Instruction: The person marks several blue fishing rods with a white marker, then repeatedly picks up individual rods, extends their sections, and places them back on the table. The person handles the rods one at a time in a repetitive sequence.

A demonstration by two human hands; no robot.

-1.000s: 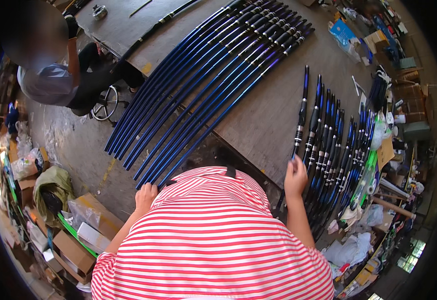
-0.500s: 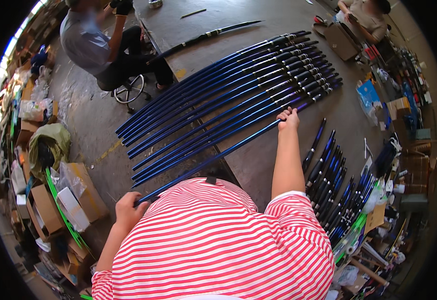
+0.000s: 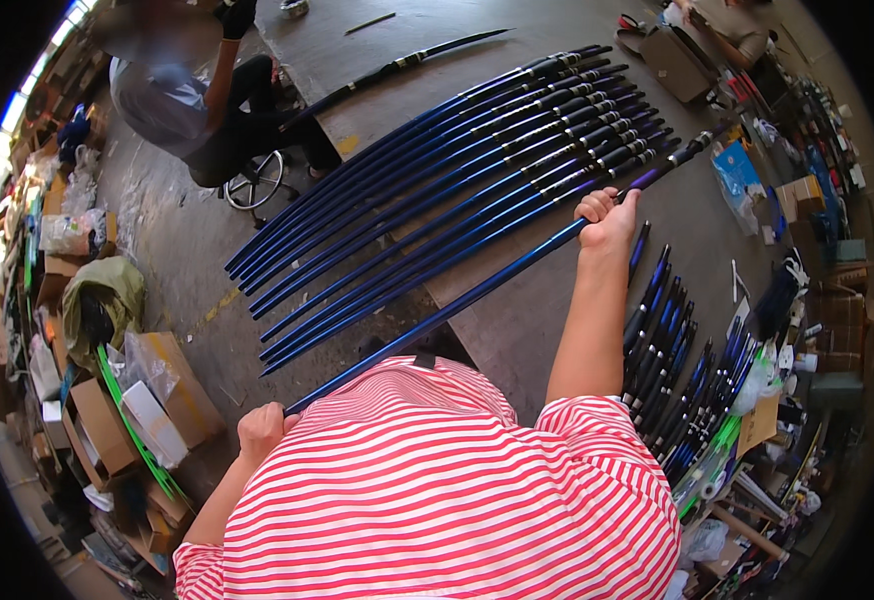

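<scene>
A long dark blue fishing rod (image 3: 497, 279) slants across in front of my body, held in both hands. My left hand (image 3: 262, 430) is closed round its lower end beside my striped shirt. Farther up, my right hand (image 3: 609, 217) grips it with bent fingers, below the rod's black grip section, which points to the far right. Just beyond lies a row of similar blue rods (image 3: 407, 208), side by side across the grey table, their black grips to the right. The held rod is apart from them.
Bundles of shorter black and blue rod pieces (image 3: 657, 330) lie to the right of my right arm. A single rod (image 3: 397, 66) lies farther off. One person (image 3: 162, 105) sits at the far left, another at the far right. Cardboard boxes (image 3: 97, 425) and bags crowd the left.
My right hand has moved up and right with the rod, its grip end now clear of the row. My left hand has closed from a looser hold into a fist.
</scene>
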